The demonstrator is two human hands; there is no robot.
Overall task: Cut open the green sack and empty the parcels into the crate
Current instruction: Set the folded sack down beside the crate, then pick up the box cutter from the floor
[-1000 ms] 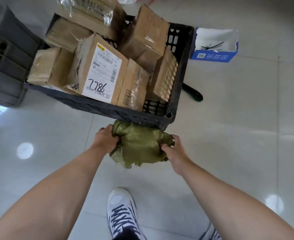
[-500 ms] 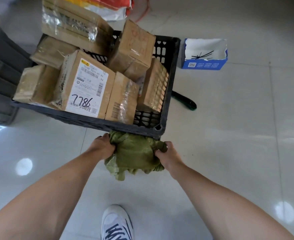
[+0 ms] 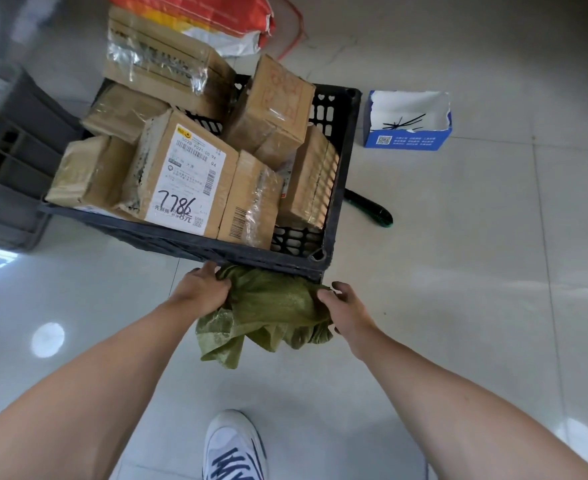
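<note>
Just on the near side of the black crate (image 3: 335,202), the green sack (image 3: 271,306) hangs limp and crumpled between both hands, its far edge against the crate's near wall. The left hand (image 3: 202,292) grips the sack's left side with curled fingers, and the right hand (image 3: 349,308) clutches its bunched right end.

The parcels (image 3: 188,174) lie heaped in the crate, some rising above its rim, and the sack looks flat, so the emptying seems done and the step in hand is likely gathering up the spent sack. The next move probably calls for drawing it back from the crate wall and setting it aside. Whether the cloth is caught under the rim cannot be told.

A dark green-handled tool (image 3: 370,211), perhaps the cutter, lies on the floor (image 3: 476,289) right of the crate. Farther right stands a blue and white box (image 3: 408,142). Grey crates (image 3: 12,168) stand to the left, a red and white bag (image 3: 216,19) lies beyond, and a white shoe (image 3: 233,448) is below the sack.
</note>
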